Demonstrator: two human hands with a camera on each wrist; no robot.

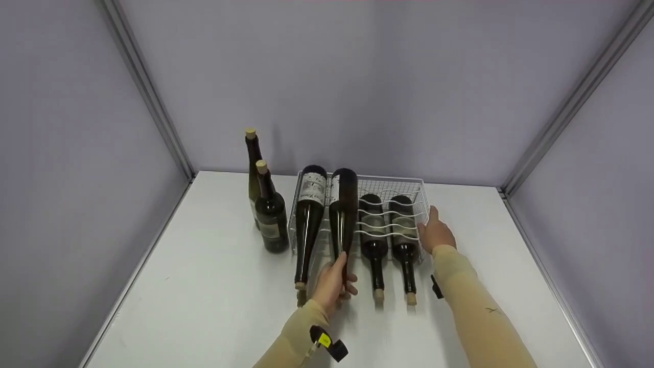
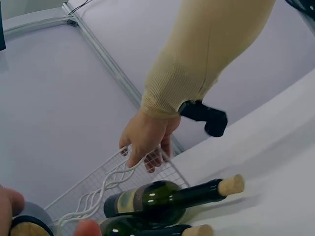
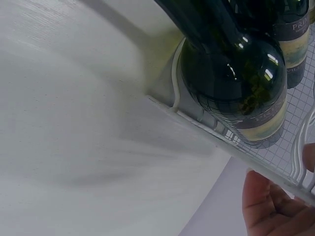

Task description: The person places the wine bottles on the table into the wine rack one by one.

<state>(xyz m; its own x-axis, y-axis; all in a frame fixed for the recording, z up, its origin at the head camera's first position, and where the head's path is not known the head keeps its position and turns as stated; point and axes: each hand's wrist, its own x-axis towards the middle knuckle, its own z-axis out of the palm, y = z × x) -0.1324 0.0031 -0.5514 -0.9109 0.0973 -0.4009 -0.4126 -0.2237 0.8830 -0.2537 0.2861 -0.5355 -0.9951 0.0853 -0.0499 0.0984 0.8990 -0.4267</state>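
My left hand [image 1: 331, 285] holds a dark wine bottle [image 1: 343, 220] by its neck. That bottle lies in the upper row of a white wire wine rack [image 1: 375, 183], its neck toward me. Beside it on the left lies a similar corked bottle [image 1: 310, 204]. My right hand [image 1: 438, 234] grips the rack's right side, its thumb and fingers around the wire in the left wrist view. Two shorter bottles, one in the middle [image 1: 374, 249] and one at the right [image 1: 405, 250], lie lower in the rack, corks toward me.
Left of the rack stand two upright corked bottles, a taller one [image 1: 252, 153] behind a shorter one [image 1: 271, 214]. Everything is on a white table [image 1: 204, 306], with grey panels [image 1: 327, 92] at the back and both sides.
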